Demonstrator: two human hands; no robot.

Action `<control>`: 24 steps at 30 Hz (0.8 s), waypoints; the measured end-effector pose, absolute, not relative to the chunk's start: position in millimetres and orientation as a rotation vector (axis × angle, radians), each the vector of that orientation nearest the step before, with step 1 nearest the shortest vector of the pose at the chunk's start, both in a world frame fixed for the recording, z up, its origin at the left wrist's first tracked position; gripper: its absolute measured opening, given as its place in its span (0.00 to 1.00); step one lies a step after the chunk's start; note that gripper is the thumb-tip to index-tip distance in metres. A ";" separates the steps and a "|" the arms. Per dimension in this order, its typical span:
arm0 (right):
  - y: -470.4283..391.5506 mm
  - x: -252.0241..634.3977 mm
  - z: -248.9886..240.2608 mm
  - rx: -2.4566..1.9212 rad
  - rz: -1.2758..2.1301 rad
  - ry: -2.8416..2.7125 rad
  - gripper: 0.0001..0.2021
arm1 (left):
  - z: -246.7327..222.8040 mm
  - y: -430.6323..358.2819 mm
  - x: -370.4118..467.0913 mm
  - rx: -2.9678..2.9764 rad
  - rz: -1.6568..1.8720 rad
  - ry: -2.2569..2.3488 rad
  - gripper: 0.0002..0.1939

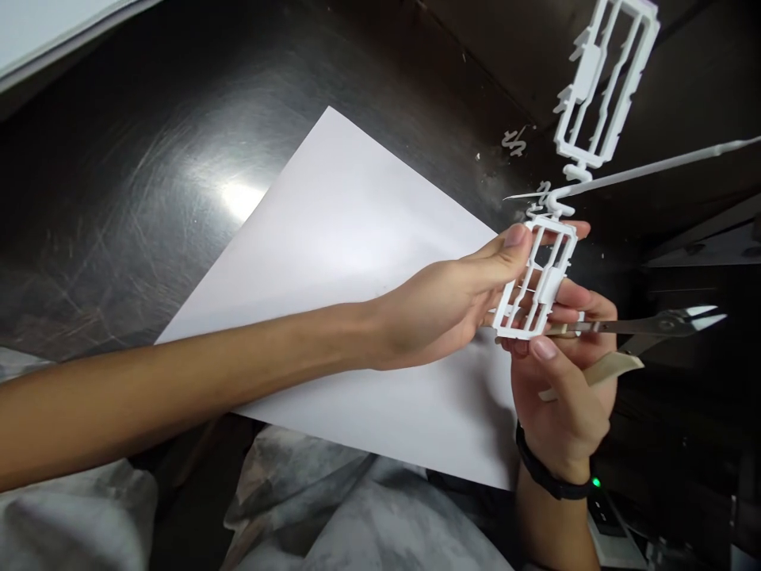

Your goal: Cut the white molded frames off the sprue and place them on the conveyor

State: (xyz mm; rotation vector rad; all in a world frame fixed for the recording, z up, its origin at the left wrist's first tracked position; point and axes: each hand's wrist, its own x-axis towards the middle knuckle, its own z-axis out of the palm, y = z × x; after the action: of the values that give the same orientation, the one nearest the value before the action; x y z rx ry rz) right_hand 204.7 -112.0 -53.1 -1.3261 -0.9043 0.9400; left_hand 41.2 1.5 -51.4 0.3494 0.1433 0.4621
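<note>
My left hand (443,305) reaches across from the left, its thumb and fingers closed on a white moulded plastic frame (550,287). Thin bars run lengthwise inside this frame. A short curled runner joins it to a long white sprue rod (648,166), and a second, similar frame (588,73) hangs off the rod's other side. My right hand (574,396), wearing a black wristband (550,478), holds side cutters (669,323) across its palm, jaws apart and pointing right. Its thumb tip touches the bottom end of the nearer frame. The fingers behind that frame are partly hidden.
A large white sheet of paper (357,206) lies on the dark, scratched, shiny table (148,159). Small white plastic scraps (514,141) are scattered beyond the paper. A device with a green light (596,482) is at lower right. A pale edge (65,32) shows at upper left.
</note>
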 end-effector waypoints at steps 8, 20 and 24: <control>-112.3 203.7 -53.3 -1.352 0.923 -0.937 0.19 | -51.3 2.0 42.8 0.357 0.455 0.168 0.29; -112.8 203.7 -49.6 -1.270 0.967 -0.918 0.18 | -55.5 0.5 43.1 0.253 0.457 0.129 0.27; -112.1 202.3 -48.4 -1.215 1.004 -0.932 0.16 | -55.3 3.1 42.3 0.238 0.422 0.135 0.28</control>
State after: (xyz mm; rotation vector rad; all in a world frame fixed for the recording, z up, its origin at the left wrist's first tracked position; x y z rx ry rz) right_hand 202.3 -112.1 -48.4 -1.2151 -0.9317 1.0037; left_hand 42.3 3.1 -55.3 0.2385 0.1355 0.4223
